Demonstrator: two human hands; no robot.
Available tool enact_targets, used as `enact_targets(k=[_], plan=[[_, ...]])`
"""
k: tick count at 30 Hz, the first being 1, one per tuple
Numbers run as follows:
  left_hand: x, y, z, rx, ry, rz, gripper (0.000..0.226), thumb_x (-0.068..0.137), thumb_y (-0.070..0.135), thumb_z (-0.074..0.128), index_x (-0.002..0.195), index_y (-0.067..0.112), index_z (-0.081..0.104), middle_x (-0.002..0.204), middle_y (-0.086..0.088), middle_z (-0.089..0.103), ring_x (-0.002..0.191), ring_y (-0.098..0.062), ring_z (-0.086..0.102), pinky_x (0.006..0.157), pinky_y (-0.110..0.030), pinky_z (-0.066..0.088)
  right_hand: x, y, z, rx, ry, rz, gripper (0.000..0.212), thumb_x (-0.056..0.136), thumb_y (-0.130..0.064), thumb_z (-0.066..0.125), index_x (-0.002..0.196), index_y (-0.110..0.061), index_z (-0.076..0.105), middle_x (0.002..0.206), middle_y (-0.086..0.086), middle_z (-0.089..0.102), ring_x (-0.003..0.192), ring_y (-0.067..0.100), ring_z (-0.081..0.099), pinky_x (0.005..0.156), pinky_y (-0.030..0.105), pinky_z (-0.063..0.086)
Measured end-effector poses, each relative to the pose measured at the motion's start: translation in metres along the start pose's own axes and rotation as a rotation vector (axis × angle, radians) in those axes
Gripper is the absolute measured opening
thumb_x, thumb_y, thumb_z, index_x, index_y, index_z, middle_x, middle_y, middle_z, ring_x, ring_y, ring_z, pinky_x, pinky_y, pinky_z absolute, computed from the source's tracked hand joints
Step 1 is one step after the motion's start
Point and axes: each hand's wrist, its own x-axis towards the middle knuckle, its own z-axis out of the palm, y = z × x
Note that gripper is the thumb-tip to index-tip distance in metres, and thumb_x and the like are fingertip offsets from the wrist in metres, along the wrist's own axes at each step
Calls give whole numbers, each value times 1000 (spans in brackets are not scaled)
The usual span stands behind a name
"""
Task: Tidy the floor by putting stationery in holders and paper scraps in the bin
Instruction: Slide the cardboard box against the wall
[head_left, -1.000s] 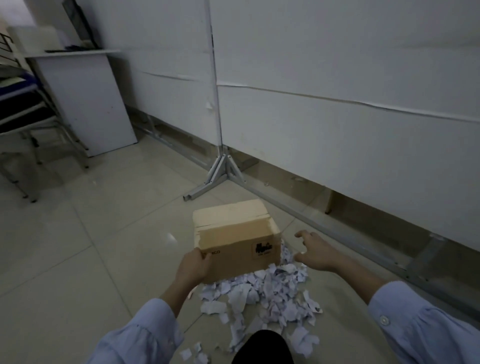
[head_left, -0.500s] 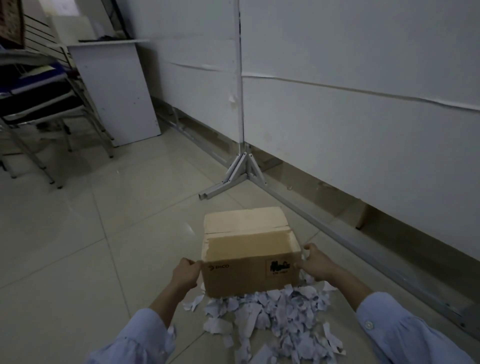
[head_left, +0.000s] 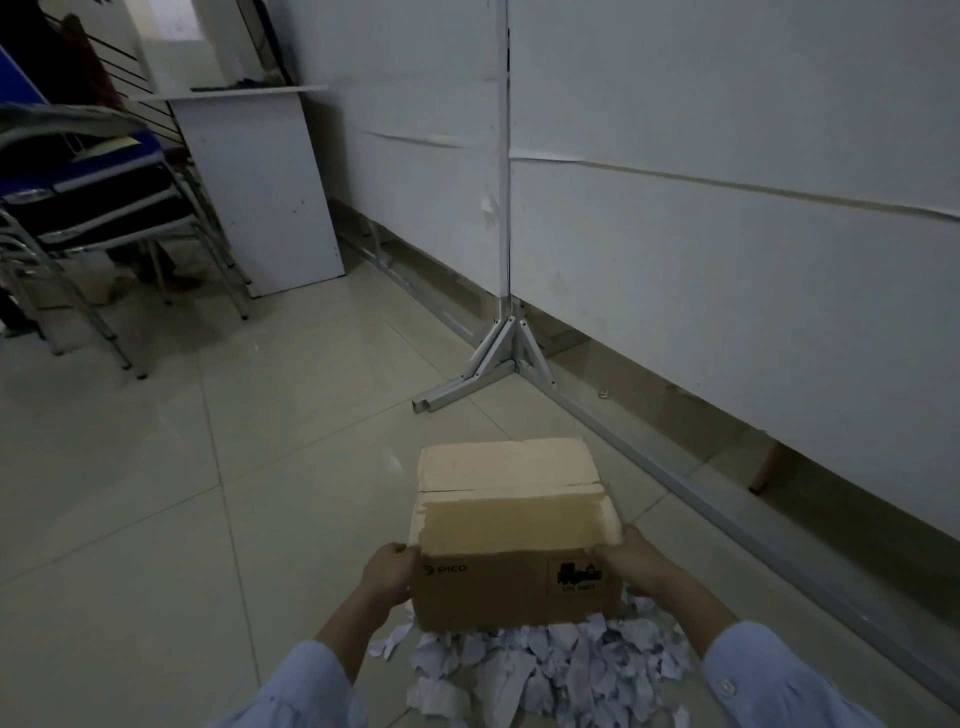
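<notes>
On floor by scraps: right hand now joined left hand, both gripping box sides; bin ready for scooping.

Single head-worn wide-angle view, facing forward and down, close over the tiled floor
</notes>
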Motion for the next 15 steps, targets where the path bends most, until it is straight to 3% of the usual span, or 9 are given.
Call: enact_targets(k=[3,8,13,15], plan=[[3,-1,-1,40,47,19,23,94,27,46,97,7,58,94,-15,61,95,-34,60,91,-45,52,-1,-3,0,27,21,-3,50,91,-27,56,134,-6,44,113,7,59,101,23,57,68,23,47],[1,7,-3,-84,117,15,21,92,32,52,91,11,46,92,-11,55,87,-31,55,82,-48,55,1,-12,0,183,118,5,52,92,-26,58,137,-9,39,133,14,52,97,24,52,56,24,39],[8,9,-13,-196,168,2,28,92,36,52,82,15,37,93,-16,53,85,-30,49,79,-47,50,-4,-24,5,433,118,-16,35,93,-18,59,120,-11,38,106,15,56,78,24,57,55,29,45],[8,6,-17,-196,173,-9,27,92,36,52,81,15,38,95,-18,54,85,-31,50,79,-46,49,-7,-30,8,476,126,-25,35,93,-18,59,120,-10,38,110,18,57,76,25,58,52,28,44]])
